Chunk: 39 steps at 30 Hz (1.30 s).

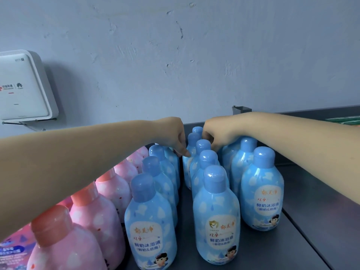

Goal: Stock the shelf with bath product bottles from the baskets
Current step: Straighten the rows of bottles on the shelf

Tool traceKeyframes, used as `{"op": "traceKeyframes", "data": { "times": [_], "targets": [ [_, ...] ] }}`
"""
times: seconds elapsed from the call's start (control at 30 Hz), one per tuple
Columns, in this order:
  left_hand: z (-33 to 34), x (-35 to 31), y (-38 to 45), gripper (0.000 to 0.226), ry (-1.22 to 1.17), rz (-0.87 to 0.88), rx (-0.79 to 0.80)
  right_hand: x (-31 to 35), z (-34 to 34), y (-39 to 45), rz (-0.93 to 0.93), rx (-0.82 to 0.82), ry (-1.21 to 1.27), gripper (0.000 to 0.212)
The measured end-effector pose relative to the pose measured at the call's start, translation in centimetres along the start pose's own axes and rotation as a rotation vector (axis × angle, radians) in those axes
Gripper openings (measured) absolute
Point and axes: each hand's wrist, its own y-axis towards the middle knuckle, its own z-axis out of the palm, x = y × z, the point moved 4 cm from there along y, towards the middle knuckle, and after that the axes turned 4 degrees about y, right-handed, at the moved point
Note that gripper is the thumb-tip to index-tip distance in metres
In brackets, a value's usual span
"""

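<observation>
**Both hands at the back of the blue rows**

I am reaching with both arms over the grey shelf (pixel 303 236), and my hands meet near 12 o'clock of the bottle group, by the pale wall (pixel 194 55).

My left hand (pixel 176 136) comes in from 9 o'clock. Its fingers (pixel 184 152) point down and curl together against the shoulder of a blue bottle (pixel 190 152) in the far part of the middle row. They touch that bottle, but whether they truly pinch it or only rest on it I cannot tell, since the back of the hand hides the rest.

My right hand (pixel 216 131) comes in from 3 o'clock. Its fingers curl downward among the caps at the rear of the middle and right rows. The knuckles cover what lies beneath, so I cannot tell whether this hand grips a bottle or is only closed over the caps.

The blue bottles stand upright in three rows running from 6 o'clock toward 12 o'clock. The nearest ones are the front left blue bottle (pixel 151 228), the front middle blue bottle (pixel 216 223) and the front right blue bottle (pixel 262 191), each with a blue cap and a printed label facing me. The rows stand close, with narrow gaps of shelf between them.

At 8 o'clock, the pink bottles (pixel 93 217) with salmon caps stand in a row of their own, just beside the left blue row and partly under my left forearm. A white box (pixel 23 86) hangs on the wall at 10 o'clock.
</observation>
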Motion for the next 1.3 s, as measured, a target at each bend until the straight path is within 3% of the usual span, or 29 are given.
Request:
{"op": "traceKeyframes", "data": {
  "times": [0.6,0.7,0.97,1.2,1.3],
  "targets": [
    [0.0,-0.9,0.4,0.020,-0.052,0.030,-0.015,-1.3,0.0,0.1,0.003,0.039,0.017,0.030],
    [0.0,-1.0,0.5,0.019,-0.052,0.041,-0.006,-1.1,-0.2,0.2,0.017,0.045,0.057,0.024],
    [0.2,-0.6,0.8,0.028,-0.080,0.059,0.021,-1.3,-2.8,1.1,0.057,-0.267,0.054,0.018],
    [0.4,-0.6,1.0,0.026,-0.108,0.061,0.012,-1.4,-1.7,2.6,0.007,-0.229,0.061,0.029],
    [0.6,-0.8,1.2,0.011,-0.116,0.074,0.024,-1.7,-1.4,3.2,0.016,-0.242,0.069,0.029]
  ]
}}
